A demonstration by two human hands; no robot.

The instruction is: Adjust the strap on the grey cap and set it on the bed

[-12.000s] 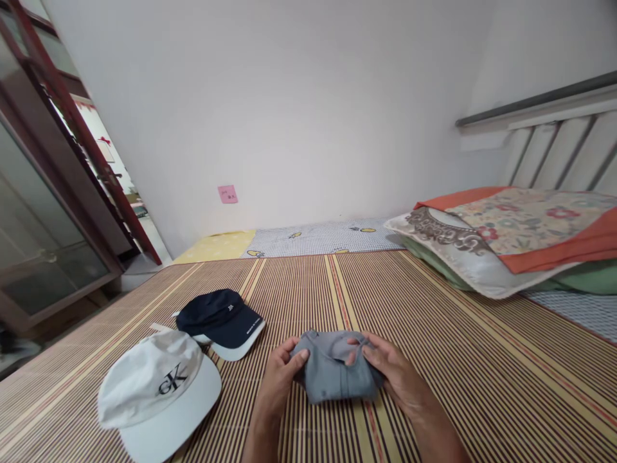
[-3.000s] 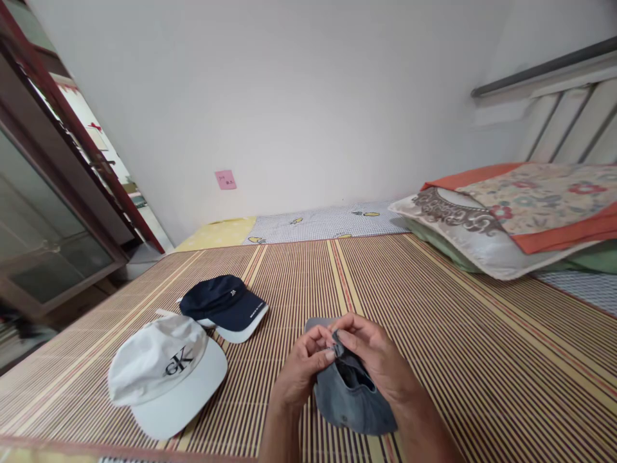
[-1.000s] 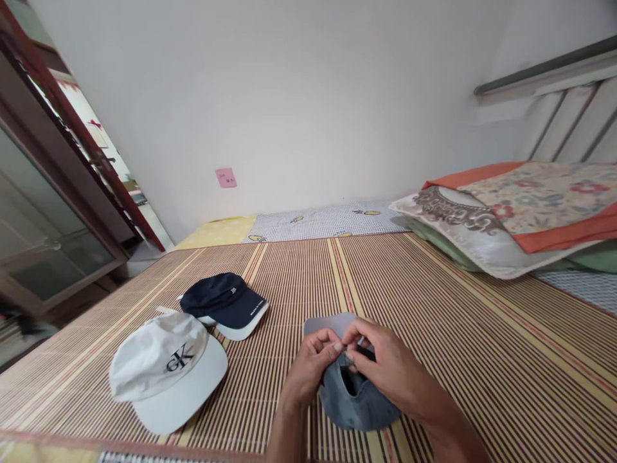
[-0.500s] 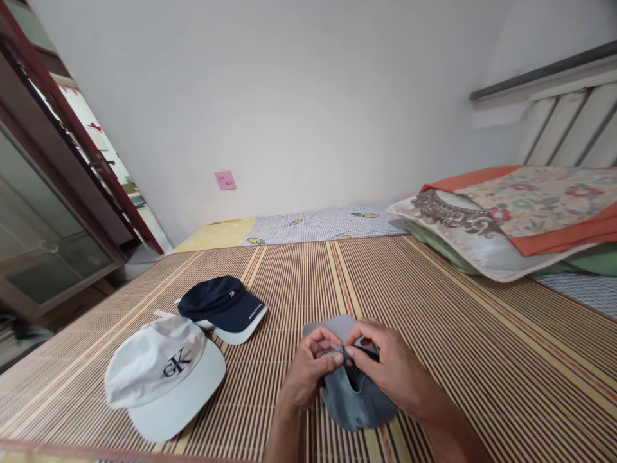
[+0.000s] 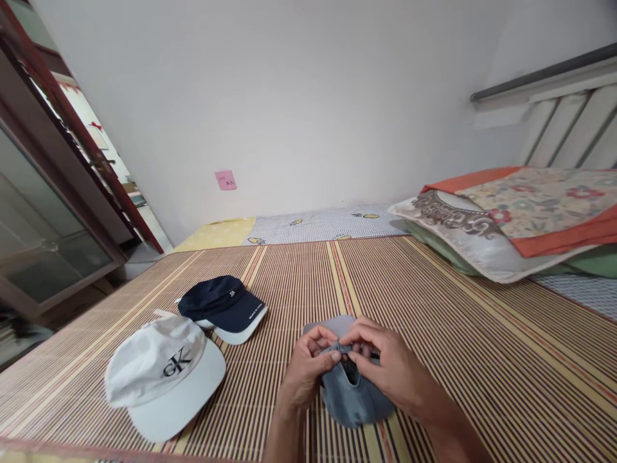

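Note:
A grey-blue baseball cap (image 5: pixel 354 402) lies on the striped mat, its back opening turned towards me and its brim at the far side, partly covered by my hands. My left hand (image 5: pixel 311 363) pinches the cap's back strap from the left. From the right, my right hand (image 5: pixel 383 357) pinches the same strap between thumb and fingers. The fingertips almost meet over the opening, and the strap's fastening is mostly hidden under them. To the left lie a white cap (image 5: pixel 154 360) with black letters and, behind it, a navy cap (image 5: pixel 212 302) with a white-edged brim.
The striped mat (image 5: pixel 270 296) covers the bed. Pillows (image 5: pixel 463 225) with a floral, orange-edged cover (image 5: pixel 544 193) are stacked at the back right. A white wall (image 5: pixel 337 116) with a pink note (image 5: pixel 225 180) stands behind; a glass-fronted cabinet (image 5: pixel 53 251) is at left.
My fingers have shifted slightly on the strap, and more of the strap now shows between my fingertips. The white and navy caps have not moved.

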